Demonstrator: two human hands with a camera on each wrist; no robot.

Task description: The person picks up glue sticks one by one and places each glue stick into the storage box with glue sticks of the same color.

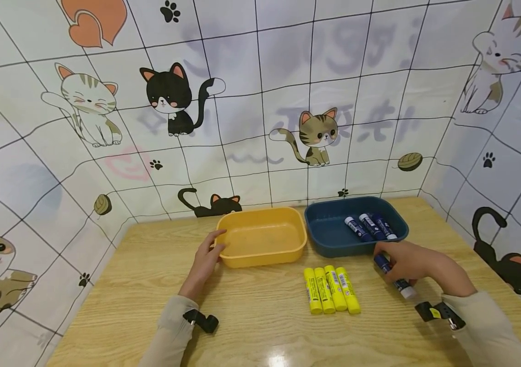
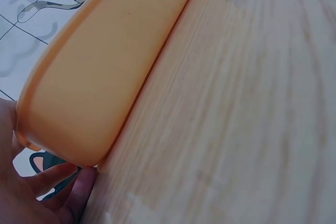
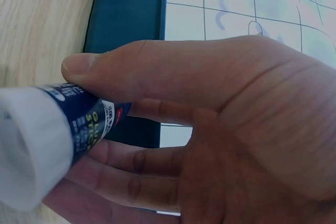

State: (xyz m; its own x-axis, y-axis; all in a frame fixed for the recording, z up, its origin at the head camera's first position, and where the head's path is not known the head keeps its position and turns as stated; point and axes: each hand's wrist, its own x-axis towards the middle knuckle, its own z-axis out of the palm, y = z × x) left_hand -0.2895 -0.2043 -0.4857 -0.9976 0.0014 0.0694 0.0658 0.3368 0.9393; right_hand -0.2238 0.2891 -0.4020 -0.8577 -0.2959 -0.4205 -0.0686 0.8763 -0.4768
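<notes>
My right hand (image 1: 407, 260) holds a dark blue glue stick (image 1: 399, 283) between thumb and fingers, just in front of the blue tray (image 1: 343, 250). In the right wrist view, the glue stick (image 3: 84, 119) shows a "glue stick" label, its white end toward the camera. Inside the blue tray, 3 similar blue glue sticks (image 1: 370, 226) lie side by side at the right. At the left end of the yellow tray (image 1: 265, 259), my left hand (image 1: 205, 260) grips the rim. Several yellow glue sticks (image 1: 331, 290) lie in a row on the table in front of the trays.
The wooden table (image 1: 251, 316) meets a wall (image 1: 251, 127) covered in a cat-pattern sheet, directly behind the trays. Both trays stand side by side, nearly touching. More patterned sheeting rises at the left and right.
</notes>
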